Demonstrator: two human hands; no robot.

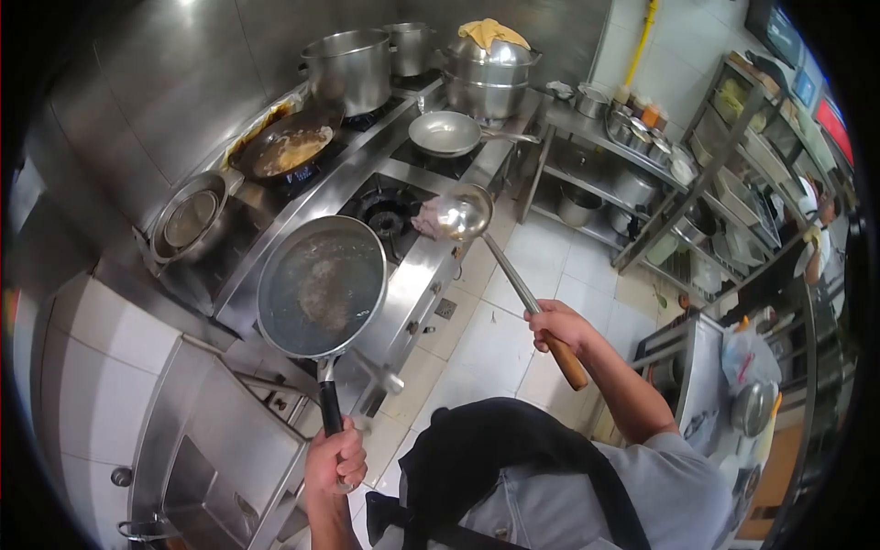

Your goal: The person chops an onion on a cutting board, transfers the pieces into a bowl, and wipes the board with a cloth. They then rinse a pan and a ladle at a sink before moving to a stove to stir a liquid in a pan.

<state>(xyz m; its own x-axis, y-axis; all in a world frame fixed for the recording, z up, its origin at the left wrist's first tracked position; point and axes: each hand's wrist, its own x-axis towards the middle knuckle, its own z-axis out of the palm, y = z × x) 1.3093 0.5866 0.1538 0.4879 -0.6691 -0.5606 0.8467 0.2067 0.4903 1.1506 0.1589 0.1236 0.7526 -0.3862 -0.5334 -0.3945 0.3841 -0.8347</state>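
Note:
My left hand [335, 456] is closed round the black handle of a frying pan [321, 286]. The pan is tilted and holds cloudy liquid with a brownish patch. On the right, my right hand [555, 328] grips the wooden-ended handle of a metal ladle [465, 213]. The ladle's bowl hangs near the stove's front edge, right of the bare burner [390, 213]. A pinkish piece [427, 218] shows at the left rim of the bowl; whether it lies in the ladle or behind it is unclear.
Behind are a dark wok [291, 151] with brown liquid, a strainer [191, 218], an empty pan [445, 134], a stockpot [348, 73] and a steamer [488, 78] with a yellow cloth. Shelves [596, 181] stand at the right, with another person [816, 229] beyond. A sink [197, 477] is lower left.

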